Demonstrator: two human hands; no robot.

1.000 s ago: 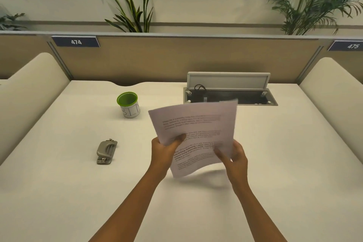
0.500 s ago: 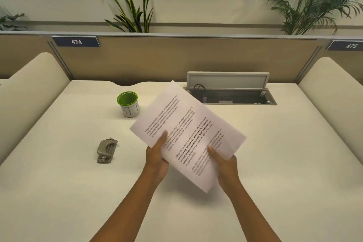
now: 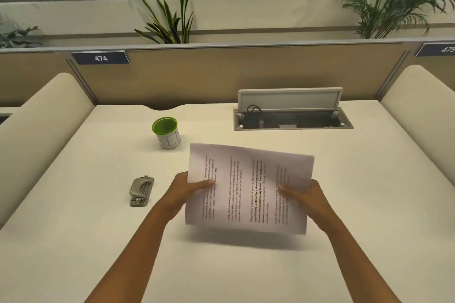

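Pinching printed sheet's [image 3: 248,187] side edges above desk [image 3: 369,179]

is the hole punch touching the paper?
No, the hole punch lies on the desk apart from the paper, beyond the left hand.

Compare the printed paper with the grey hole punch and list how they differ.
The paper is held above the desk, pinched by the left hand and right hand; the hole punch lies on the desk, untouched. The paper is white, thin and printed; the hole punch is grey metal. The paper looks far wider than the hole punch. Both sit nearer the person than the green-rimmed cup.
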